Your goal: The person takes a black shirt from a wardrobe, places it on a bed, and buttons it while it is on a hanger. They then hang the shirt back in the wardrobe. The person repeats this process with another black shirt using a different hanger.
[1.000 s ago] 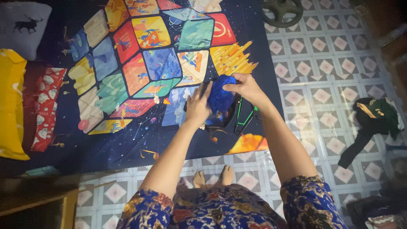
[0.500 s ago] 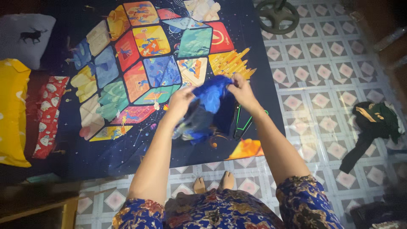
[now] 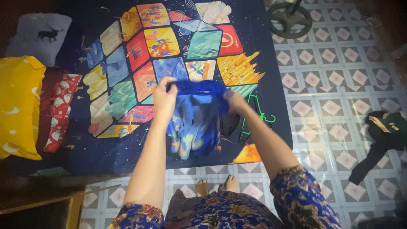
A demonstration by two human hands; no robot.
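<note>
Far left: yellow pillow (image 3: 17,106) with pale crescent shapes, grey cushion (image 3: 40,36) with a dark deer figure above it, red patterned pillow (image 3: 59,111) just beside the yellow one. All sit along the left edge of a dark navy bedsheet (image 3: 127,148) printed with a big multicolour cube of picture panels.

Centre: left hand (image 3: 164,98) and right hand (image 3: 234,101) are spread apart, each pinched shut on a top corner of a blue patterned garment (image 3: 196,123). Garment is held up in the air over the sheet, top edge pulled roughly level between the two hands, rest hanging down loose and creased. Fabric is deep blue with lighter blue and yellowish patches; folds bunch toward the right hand. Exact garment type unclear, frame is soft and dim there. Under it on the sheet lies a dark item with green trim (image 3: 250,118), partly hidden by the garment and right forearm.

Bottom: blue floral sleeves and bare feet (image 3: 216,185) on the tiled floor (image 3: 322,80).

Right: round dark fan base (image 3: 290,17) at top, and a dark green-and-black garment (image 3: 381,135) on the tiles, well apart from the hands.
</note>
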